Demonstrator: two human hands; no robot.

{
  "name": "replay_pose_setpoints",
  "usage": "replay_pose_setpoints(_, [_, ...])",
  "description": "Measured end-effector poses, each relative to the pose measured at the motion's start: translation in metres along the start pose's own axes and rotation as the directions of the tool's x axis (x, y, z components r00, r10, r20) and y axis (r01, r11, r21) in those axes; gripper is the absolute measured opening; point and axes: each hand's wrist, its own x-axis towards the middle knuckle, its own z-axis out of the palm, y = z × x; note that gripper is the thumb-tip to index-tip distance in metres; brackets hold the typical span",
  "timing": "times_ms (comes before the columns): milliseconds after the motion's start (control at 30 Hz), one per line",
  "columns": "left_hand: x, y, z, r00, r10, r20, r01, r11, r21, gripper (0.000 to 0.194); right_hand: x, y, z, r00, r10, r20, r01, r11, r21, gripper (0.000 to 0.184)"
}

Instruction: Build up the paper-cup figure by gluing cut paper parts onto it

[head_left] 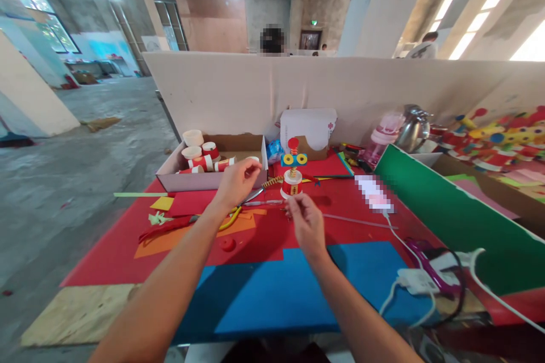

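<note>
A small figure stands upright on the red table cover, its body a red and white paper cup [292, 186]. On a coiled neck sits a blue block [293, 160] with two yellow rings, topped by a red piece [293, 144]. A gold coiled arm [273, 182] sticks out on its left. My left hand [239, 182] is raised beside that arm, fingers closed together; whatever they hold is hidden. Just in front of the cup, my right hand [307, 226] has thumb and fingers pinched on something too small to make out.
An open box [208, 182] of paper cups stands at the back left. Yellow-handled tool [231, 219], red strips [166, 229] and a red cap [227, 244] lie nearby. A glue gun [430, 264], cables and a green-sided box [451, 221] flank the right; a white partition [340, 88] rises behind.
</note>
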Motion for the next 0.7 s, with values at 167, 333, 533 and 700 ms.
replay_pose_setpoints(167, [-0.004, -0.016, 0.016, 0.996, -0.075, 0.046, 0.076, 0.997, -0.011, 0.018, -0.001, 0.021, 0.046, 0.994, -0.086, 0.071, 0.095, 0.987, -0.13, 0.048])
replay_pose_setpoints(333, [0.007, -0.023, 0.024, 0.981, -0.066, 0.181, 0.067, 0.998, -0.001, 0.037, -0.001, 0.039, 0.047, 0.941, -0.312, 0.133, 0.337, 0.899, -0.279, 0.044])
replay_pose_setpoints(533, [0.025, -0.015, 0.049, 0.943, -0.034, 0.331, 0.048, 0.998, -0.033, 0.063, -0.006, 0.044, 0.036, 0.845, -0.471, 0.252, 0.533, 0.773, -0.343, 0.041])
replay_pose_setpoints(700, [0.039, -0.001, 0.076, 0.924, -0.109, 0.366, 0.067, 0.99, 0.125, 0.071, -0.006, 0.047, 0.039, 0.819, -0.481, 0.313, 0.57, 0.747, -0.343, 0.044])
